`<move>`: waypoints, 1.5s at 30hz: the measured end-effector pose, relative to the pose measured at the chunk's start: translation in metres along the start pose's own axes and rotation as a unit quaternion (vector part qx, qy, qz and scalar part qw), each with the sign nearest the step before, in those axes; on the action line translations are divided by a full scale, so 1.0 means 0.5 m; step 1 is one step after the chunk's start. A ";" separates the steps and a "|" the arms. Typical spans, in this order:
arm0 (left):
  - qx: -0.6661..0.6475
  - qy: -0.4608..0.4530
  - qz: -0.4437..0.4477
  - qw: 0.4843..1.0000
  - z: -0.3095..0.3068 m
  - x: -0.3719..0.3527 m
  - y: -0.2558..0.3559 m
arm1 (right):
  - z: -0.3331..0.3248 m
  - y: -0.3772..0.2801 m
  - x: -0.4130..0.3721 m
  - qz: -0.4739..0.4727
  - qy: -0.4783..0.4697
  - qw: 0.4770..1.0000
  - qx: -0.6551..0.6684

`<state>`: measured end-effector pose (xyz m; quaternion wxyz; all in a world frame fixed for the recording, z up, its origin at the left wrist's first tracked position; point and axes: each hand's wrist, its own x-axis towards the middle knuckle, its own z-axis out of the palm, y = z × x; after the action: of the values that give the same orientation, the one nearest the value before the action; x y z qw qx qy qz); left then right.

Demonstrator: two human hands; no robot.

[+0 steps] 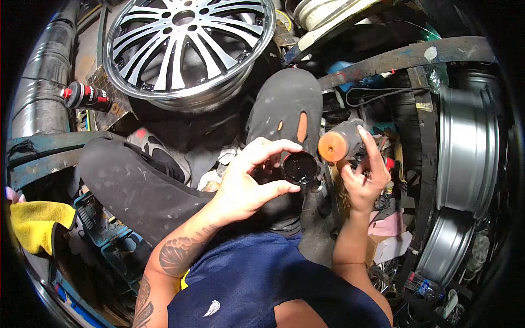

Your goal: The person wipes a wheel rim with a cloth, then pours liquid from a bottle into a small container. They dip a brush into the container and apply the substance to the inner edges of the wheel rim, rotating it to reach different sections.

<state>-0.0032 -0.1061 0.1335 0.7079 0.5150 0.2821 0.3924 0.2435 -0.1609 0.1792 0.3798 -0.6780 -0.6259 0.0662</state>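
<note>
Between the thumb and fingers of my left hand (249, 177) is a small round black cap (300, 168), its glossy dark face turned up toward me. Close by on the right, my right hand (365, 177) grips a dark hand-held polisher (353, 136) by its body. The tool's round orange pad (332, 146) points toward the cap, with a gap between them. Part of the polisher is hidden behind my fingers, and its outline is a little blurred. Both hands are over my lap, near my right knee.
A large multi-spoke wheel rim (183, 49) lies ahead. More silver rims (465, 150) stand on the right behind a metal frame (424, 109). A black and red can (90, 97), a yellow cloth (41, 221) and a blue plastic case (98, 229) are on the left.
</note>
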 end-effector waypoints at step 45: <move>0.202 -0.098 -0.086 0.971 -0.104 -0.163 -0.087 | 0.269 0.764 -0.066 0.456 0.161 0.870 -0.095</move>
<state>-0.0771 -0.1557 0.0758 0.6447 0.6572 0.3275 0.2125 0.4657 -0.1048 -0.1564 0.3370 -0.9220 -0.1802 0.0624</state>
